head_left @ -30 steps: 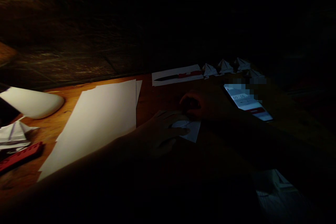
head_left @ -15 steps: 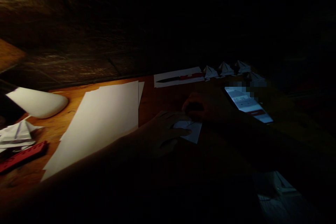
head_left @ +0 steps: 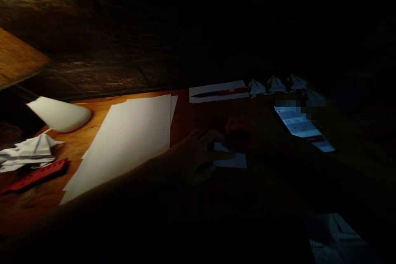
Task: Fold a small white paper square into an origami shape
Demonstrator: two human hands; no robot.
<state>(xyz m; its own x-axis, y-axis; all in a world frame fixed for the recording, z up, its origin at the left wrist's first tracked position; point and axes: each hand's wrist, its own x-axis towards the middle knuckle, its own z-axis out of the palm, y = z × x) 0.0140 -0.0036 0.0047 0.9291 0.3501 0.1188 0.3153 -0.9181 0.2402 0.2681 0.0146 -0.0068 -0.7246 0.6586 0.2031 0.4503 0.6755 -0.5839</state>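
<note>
On a dim wooden table, a small folded white paper (head_left: pixel 233 157) lies between my hands. My left hand (head_left: pixel 194 159) rests on the paper's left side with its fingers stretched over it. My right hand (head_left: pixel 247 132) is curled at the paper's top edge, its fingertips pressed onto the fold. Darkness hides most of both hands.
A stack of white sheets (head_left: pixel 130 140) lies to the left. A lit phone (head_left: pixel 305 128) sits to the right. At the back, a knife on a paper strip (head_left: pixel 219 90) and several folded paper shapes (head_left: pixel 275 84). Far left: a white lamp head (head_left: pixel 58 113), crumpled paper (head_left: pixel 31 150), a red ruler (head_left: pixel 37 175).
The camera has swung left, so everything sits further right in the picture. The small paper looks flatter and narrower now. Both hands stay on it.
</note>
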